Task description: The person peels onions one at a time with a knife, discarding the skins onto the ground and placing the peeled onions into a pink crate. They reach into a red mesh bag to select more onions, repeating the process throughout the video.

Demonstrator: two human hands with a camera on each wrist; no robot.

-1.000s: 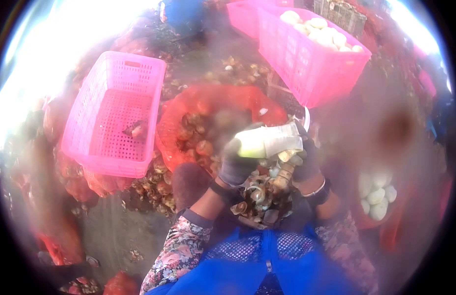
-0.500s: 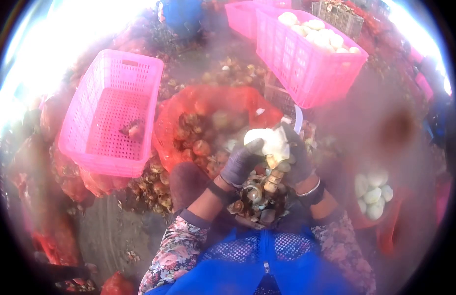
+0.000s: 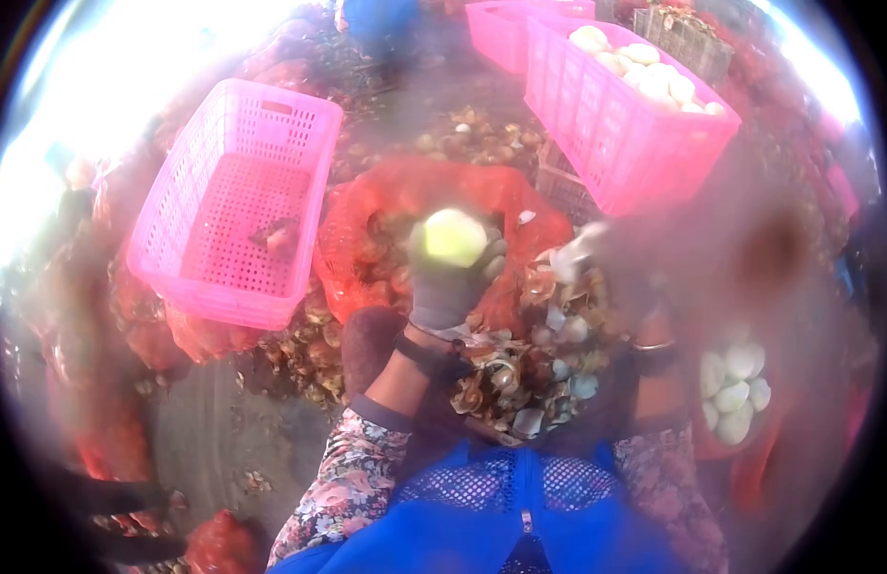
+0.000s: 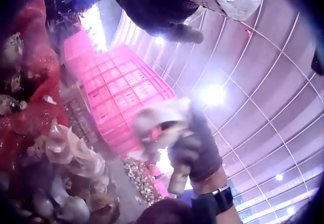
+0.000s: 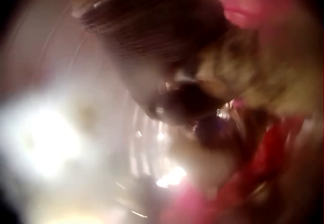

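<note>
In the head view my gloved left hand [image 3: 445, 292] holds a peeled, pale green-white onion [image 3: 454, 237] over the red mesh sack [image 3: 534, 225] of unpeeled onions. In the left wrist view that dark glove shows at the top. My right hand [image 4: 195, 148] grips a wooden-handled knife [image 4: 179, 179], whose blade is hidden. Loose whitish peel [image 4: 159, 117] is at the same hand, blurred. In the head view the right hand lies behind a smudge, with peel [image 3: 577, 251] at its left. Blur covers most of the right wrist view, where the dark glove [image 5: 162, 36] shows.
A pink crate [image 3: 238, 206] with a scrap inside stands at the left. Another pink crate [image 3: 635, 143], full of peeled onions, is at the back right. More peeled onions [image 3: 735, 392] lie at the right. Peel scraps [image 3: 520, 378] are heaped before the lap.
The hands have come apart. My left hand has moved left and slightly up with the onion, now without its loose peel. My right hand has moved right with peel.
</note>
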